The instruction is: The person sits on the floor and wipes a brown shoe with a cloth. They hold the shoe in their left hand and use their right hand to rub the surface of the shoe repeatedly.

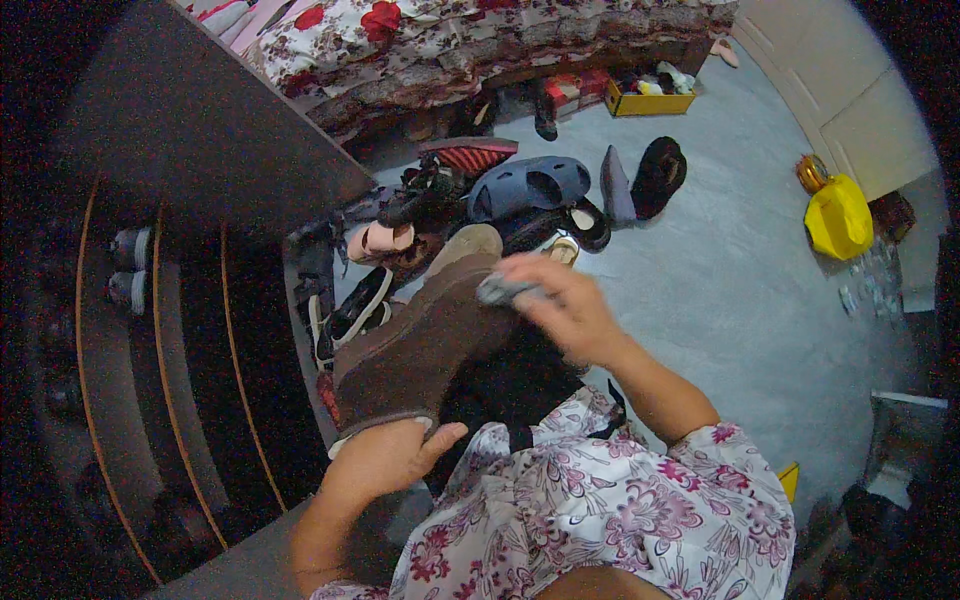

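Note:
A brown suede-like boot (427,337) lies across my lap, its toe pointing away from me and up the picture. My left hand (394,454) is at the boot's open top, with the fingers inside the shaft and the thumb outside. My right hand (566,304), slightly blurred, pinches a grey cloth (504,289) against the side of the boot near its foot part. The boot's pale sole (480,244) shows at the far end.
Beyond the boot lie a blue clog (529,186), pink sandals (381,238), black slip-on shoes (364,304) and several other shoes. A dark shoe rack (172,337) stands left, a bed (450,45) ahead, a yellow box (651,103) beside it, and a yellow bag (838,217) right.

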Demonstrator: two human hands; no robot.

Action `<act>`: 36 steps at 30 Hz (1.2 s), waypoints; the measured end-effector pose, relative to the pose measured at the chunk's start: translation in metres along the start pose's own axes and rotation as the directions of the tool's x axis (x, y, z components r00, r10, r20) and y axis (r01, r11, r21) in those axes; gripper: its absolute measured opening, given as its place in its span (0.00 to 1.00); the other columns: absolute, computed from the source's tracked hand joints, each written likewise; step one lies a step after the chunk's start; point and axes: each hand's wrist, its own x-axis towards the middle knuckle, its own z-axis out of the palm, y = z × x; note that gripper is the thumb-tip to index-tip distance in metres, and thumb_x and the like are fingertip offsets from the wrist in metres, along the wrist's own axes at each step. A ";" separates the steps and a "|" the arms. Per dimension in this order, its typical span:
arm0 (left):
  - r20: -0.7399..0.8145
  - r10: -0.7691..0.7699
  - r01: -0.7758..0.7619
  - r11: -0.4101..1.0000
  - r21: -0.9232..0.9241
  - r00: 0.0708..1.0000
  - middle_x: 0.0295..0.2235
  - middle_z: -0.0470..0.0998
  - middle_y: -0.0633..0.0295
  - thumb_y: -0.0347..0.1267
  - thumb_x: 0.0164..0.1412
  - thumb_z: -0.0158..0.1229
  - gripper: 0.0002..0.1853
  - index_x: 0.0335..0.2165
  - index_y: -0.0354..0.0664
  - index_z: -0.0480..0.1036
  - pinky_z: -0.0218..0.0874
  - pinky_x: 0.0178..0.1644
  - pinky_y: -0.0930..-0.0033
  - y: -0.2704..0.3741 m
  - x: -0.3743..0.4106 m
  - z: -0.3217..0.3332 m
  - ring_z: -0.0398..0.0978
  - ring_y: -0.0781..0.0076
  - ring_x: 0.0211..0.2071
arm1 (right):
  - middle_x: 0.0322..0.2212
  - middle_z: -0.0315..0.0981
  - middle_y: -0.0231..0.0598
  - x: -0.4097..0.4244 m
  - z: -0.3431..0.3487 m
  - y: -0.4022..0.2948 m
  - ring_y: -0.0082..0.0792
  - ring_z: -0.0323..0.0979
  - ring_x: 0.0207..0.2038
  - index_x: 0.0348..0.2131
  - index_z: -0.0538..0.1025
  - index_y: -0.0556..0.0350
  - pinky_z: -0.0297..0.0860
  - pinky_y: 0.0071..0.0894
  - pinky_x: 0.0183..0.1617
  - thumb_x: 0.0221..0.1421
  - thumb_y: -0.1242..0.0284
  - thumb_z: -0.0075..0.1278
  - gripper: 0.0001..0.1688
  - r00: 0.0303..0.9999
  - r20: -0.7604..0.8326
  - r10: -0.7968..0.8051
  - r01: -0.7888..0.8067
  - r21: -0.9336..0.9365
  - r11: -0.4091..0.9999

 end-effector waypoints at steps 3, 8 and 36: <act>-0.105 -0.023 0.018 0.999 -0.048 0.994 0.22 0.75 0.41 0.65 0.57 0.40 0.42 0.22 0.34 0.74 0.65 0.35 0.49 -0.012 -0.006 0.012 0.75 0.41 0.29 | 0.47 0.71 0.45 0.001 0.025 0.001 0.45 0.68 0.52 0.43 0.71 0.55 0.63 0.39 0.55 0.52 0.78 0.49 0.16 0.995 0.082 -0.057 0.067 -0.129 0.989; -0.126 -0.086 0.074 0.993 -0.092 0.988 0.23 0.75 0.44 0.66 0.55 0.41 0.41 0.21 0.36 0.74 0.65 0.34 0.50 -0.004 -0.001 0.036 0.76 0.43 0.29 | 0.47 0.71 0.43 0.008 0.021 0.004 0.45 0.68 0.52 0.41 0.73 0.56 0.61 0.39 0.56 0.52 0.79 0.49 0.14 0.998 0.069 -0.011 0.021 -0.152 0.988; -0.322 0.263 -0.240 0.964 0.111 0.909 0.30 0.77 0.54 0.48 0.61 0.46 0.19 0.43 0.51 0.75 0.68 0.35 0.57 -0.001 0.001 0.081 0.77 0.55 0.30 | 0.25 0.70 0.42 0.053 0.093 -0.043 0.48 0.73 0.32 0.30 0.71 0.56 0.70 0.45 0.34 0.45 0.73 0.48 0.09 0.844 0.529 -0.082 0.380 -0.483 0.789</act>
